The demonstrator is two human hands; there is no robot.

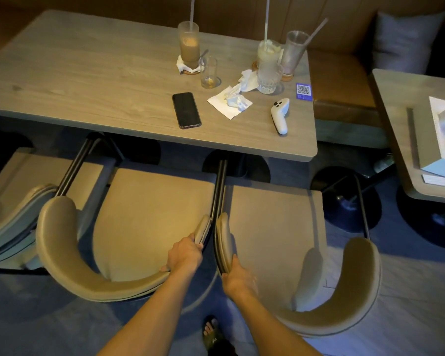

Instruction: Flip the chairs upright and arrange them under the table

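Dim, warm yellow light on the table (88, 80) top; floor (49, 327) in cool blue shadow. Wide-angle bending at edges. Right hand (238, 277) slightly motion-blurred. Soft, grainy overall; corners dark.

Floor: dark blue-grey carpet (62, 327), in shadow beneath the furniture.
Back wall: a brown upholstered bench (344, 73) runs along it, with vertical panel seams above.
Cushion: a grey cushion (406, 39) leans upright on the bench at the far right.
Side table: a second wood-topped table (401, 129) stands at the right edge on a round black base (344, 201).
Light: dim and warm, with a bluish cast over the floor.
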